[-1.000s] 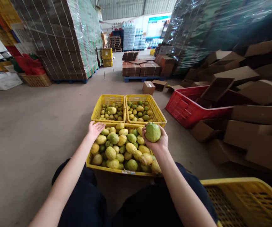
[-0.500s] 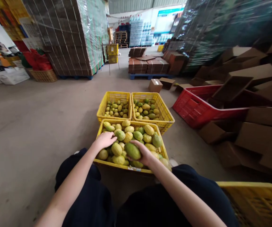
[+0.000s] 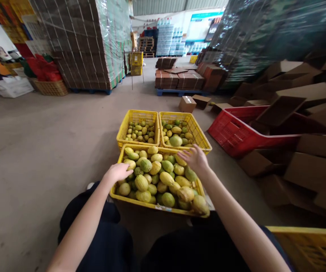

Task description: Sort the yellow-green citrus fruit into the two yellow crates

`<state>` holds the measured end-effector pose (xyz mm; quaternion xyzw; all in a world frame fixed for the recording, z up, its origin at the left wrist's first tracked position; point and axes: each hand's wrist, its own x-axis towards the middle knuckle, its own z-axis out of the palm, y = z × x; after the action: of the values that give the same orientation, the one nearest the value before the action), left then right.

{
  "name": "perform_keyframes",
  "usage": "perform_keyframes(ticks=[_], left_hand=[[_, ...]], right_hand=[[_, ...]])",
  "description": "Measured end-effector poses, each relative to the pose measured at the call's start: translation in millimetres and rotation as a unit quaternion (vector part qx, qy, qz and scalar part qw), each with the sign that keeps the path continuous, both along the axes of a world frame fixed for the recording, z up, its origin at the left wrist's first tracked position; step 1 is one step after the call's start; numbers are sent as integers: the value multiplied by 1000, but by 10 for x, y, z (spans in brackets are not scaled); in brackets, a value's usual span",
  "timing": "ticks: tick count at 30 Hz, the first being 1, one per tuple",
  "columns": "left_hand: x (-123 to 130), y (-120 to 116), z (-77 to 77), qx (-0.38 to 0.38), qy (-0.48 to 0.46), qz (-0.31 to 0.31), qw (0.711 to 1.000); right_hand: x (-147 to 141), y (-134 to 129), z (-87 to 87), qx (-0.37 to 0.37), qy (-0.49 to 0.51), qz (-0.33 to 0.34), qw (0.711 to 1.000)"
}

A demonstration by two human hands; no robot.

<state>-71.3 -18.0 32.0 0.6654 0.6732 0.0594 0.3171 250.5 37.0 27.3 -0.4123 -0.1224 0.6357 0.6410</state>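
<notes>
A yellow crate (image 3: 151,207) full of green and yellow oval fruit stands between my knees. My left hand (image 3: 119,172) rests at its left side, with the fingertips by a yellow fruit (image 3: 130,164); whether it grips that fruit is hard to tell. Over the crate's far right corner is my right hand (image 3: 194,160), fingers spread and nothing held. Just beyond, a large pale green fruit (image 3: 176,141) lies on smaller fruit in the back right yellow crate (image 3: 198,130). The back left yellow crate (image 3: 120,128) also holds fruit.
To the right lie a red crate (image 3: 228,132) and a heap of cardboard boxes (image 3: 312,170). Another yellow crate (image 3: 307,231) is at the lower right. Further off are a small box (image 3: 187,104), flattened cartons on a blue pallet (image 3: 177,91) and a wrapped stack (image 3: 75,45).
My right hand has let go of the green fruit and moved forward and right, now open. A large green fruit now shows in the back right crate. My left hand has shifted slightly left.
</notes>
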Motion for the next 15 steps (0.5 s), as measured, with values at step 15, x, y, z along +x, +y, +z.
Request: perform_keyframes(ticks=[15], left_hand=[[124, 1, -71, -44, -97, -9, 994]], right_hand=[[-546, -49, -509, -132, -106, 171, 971]])
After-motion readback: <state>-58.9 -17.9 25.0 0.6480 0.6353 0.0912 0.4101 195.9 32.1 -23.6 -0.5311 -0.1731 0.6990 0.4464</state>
